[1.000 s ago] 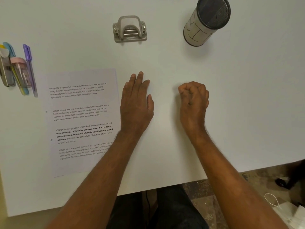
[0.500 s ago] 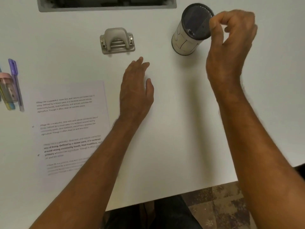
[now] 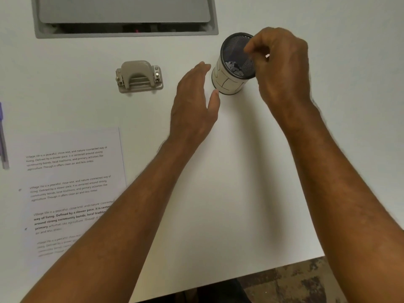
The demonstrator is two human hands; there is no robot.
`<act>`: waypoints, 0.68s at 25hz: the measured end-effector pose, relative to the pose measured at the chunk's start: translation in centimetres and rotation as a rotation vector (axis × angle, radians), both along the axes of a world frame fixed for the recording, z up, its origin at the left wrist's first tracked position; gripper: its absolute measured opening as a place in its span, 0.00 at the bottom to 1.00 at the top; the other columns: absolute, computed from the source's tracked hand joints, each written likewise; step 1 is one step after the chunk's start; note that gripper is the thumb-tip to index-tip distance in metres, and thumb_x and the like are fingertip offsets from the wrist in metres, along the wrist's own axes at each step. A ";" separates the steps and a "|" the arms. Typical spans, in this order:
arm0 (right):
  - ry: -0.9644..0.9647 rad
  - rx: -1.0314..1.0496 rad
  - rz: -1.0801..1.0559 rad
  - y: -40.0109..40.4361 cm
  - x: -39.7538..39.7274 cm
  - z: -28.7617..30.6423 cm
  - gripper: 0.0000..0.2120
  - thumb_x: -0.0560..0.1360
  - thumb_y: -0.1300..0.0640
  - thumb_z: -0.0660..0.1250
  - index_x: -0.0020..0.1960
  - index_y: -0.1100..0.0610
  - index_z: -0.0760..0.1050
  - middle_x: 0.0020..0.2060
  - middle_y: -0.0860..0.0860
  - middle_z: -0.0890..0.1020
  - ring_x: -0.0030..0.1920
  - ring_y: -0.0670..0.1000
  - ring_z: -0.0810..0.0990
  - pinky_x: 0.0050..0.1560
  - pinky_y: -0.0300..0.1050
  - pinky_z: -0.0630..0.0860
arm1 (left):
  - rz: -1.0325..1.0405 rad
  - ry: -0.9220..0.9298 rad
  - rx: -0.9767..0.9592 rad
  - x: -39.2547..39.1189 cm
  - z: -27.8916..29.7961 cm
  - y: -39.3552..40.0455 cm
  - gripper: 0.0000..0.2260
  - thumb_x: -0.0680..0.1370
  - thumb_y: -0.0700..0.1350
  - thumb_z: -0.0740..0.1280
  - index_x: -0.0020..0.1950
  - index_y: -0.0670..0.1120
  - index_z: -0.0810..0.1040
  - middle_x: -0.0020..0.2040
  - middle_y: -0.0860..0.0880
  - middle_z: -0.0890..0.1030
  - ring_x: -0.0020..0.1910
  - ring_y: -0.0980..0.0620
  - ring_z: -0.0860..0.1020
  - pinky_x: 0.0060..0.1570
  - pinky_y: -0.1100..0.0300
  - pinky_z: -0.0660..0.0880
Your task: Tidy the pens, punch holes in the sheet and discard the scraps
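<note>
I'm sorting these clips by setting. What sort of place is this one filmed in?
Most likely an office or study desk: a white desk with a grey cable hatch set into it, a hole punch, a printed sheet, and a mesh cup holding paper scraps.

White desk (image 3: 240, 193) fills most of view. Grey cable-tray hatch (image 3: 126, 16) recessed at desk's far edge, lid partly open. Mottled brown floor (image 3: 306, 283) beyond desk's near edge. Even light.
</note>
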State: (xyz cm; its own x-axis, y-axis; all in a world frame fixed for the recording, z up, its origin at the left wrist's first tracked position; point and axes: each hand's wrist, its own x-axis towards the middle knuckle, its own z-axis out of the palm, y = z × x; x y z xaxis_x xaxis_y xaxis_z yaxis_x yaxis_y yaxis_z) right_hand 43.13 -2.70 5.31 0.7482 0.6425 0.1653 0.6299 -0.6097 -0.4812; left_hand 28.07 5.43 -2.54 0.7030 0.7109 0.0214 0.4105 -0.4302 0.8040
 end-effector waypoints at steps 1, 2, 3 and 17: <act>-0.012 0.018 0.015 0.0 0.0 -0.1 0.07 0.79 0.59 0.68 0.54 0.53 0.83 0.53 0.49 0.84 0.50 0.45 0.81 0.48 0.28 0.75 | -0.001 0.004 0.001 0.2 0.0 0.1 0.25 0.81 0.46 0.65 0.78 0.46 0.67 0.78 0.49 0.70 0.78 0.51 0.66 0.77 0.58 0.64; -0.018 0.036 0.022 0.0 -0.1 -0.1 0.07 0.79 0.59 0.68 0.54 0.53 0.83 0.53 0.50 0.83 0.50 0.47 0.81 0.49 0.33 0.78 | -0.002 0.007 0.006 0.3 0.0 0.1 0.25 0.81 0.46 0.65 0.78 0.46 0.67 0.78 0.49 0.70 0.78 0.51 0.66 0.77 0.58 0.63; -0.025 0.049 0.028 -0.1 -0.2 -0.1 0.07 0.79 0.59 0.68 0.54 0.54 0.83 0.52 0.51 0.83 0.50 0.48 0.81 0.49 0.35 0.78 | -0.002 0.010 0.010 0.3 -0.1 0.1 0.25 0.81 0.46 0.64 0.78 0.46 0.67 0.78 0.49 0.70 0.77 0.51 0.66 0.77 0.58 0.63; -0.043 0.066 0.025 0.2 -1.3 0.3 0.07 0.79 0.58 0.67 0.53 0.52 0.83 0.52 0.49 0.83 0.50 0.45 0.80 0.50 0.34 0.78 | 0.006 0.048 0.058 -1.5 -0.1 0.7 0.23 0.82 0.46 0.63 0.78 0.47 0.68 0.77 0.50 0.71 0.77 0.52 0.67 0.74 0.63 0.61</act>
